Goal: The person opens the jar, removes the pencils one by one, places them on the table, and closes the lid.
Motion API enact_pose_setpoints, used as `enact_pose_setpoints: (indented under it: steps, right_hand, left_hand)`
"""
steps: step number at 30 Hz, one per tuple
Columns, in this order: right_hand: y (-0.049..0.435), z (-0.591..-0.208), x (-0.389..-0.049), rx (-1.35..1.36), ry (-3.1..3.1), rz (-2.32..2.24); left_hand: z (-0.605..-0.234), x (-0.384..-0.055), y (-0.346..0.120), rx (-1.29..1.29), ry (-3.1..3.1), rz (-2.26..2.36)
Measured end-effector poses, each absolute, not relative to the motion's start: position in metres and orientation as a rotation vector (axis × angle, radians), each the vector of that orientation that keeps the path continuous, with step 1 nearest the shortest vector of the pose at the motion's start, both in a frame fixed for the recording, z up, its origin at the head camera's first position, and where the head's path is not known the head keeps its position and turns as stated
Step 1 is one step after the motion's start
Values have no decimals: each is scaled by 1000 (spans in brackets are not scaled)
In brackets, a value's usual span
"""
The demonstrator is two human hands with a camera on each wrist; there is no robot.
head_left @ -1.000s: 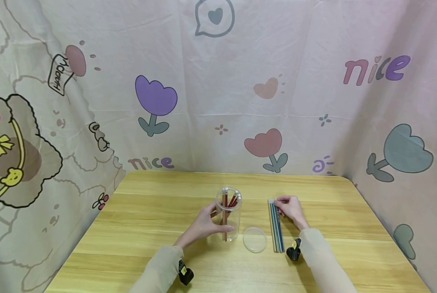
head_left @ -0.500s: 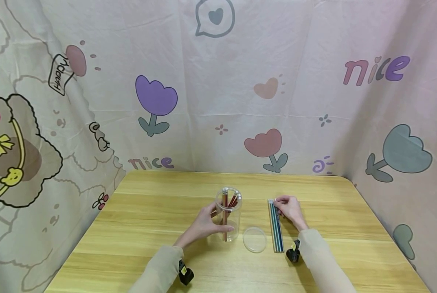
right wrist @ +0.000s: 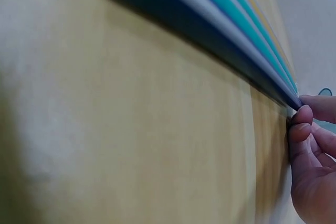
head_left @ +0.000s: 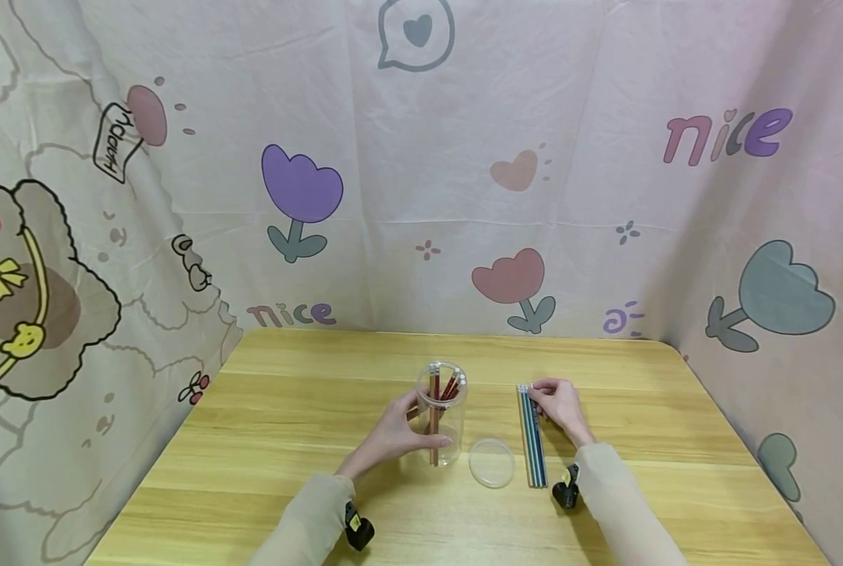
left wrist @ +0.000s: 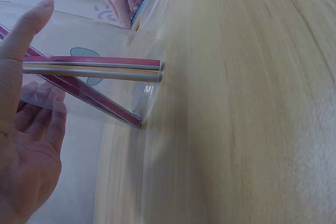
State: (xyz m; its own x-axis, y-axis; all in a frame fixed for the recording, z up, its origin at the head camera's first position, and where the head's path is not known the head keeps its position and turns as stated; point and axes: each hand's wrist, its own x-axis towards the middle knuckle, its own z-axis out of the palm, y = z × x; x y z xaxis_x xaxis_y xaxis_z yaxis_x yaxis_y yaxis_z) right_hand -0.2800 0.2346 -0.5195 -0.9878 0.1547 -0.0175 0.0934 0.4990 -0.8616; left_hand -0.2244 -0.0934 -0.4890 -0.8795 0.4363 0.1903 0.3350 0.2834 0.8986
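Right hand (head_left: 561, 405), the nearer, had the dark-blue pencil (right wrist: 191, 30) pinched by its far end (apparently; contact was unclear), length stretching nearward; left hand (head_left: 396, 429) gripped the jar (head_left: 455, 424).

Glare pales the table (right wrist: 152, 124) in both wrist views.

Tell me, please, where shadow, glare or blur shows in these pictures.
Head view: fairly sharp, shadow on the right of the backdrop; left wrist view: soft shadow on the table, glare lower right; right wrist view: near ends of the pencils blurred, glare at left.
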Motion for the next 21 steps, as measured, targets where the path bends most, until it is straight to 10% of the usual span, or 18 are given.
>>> enact_pose_setpoints:
  steps: [21]
  right_hand:
    - [233, -520, -279, -229, -2645, 1525]
  left_hand:
    - [-489, -225, -93, 792, 2451, 1674]
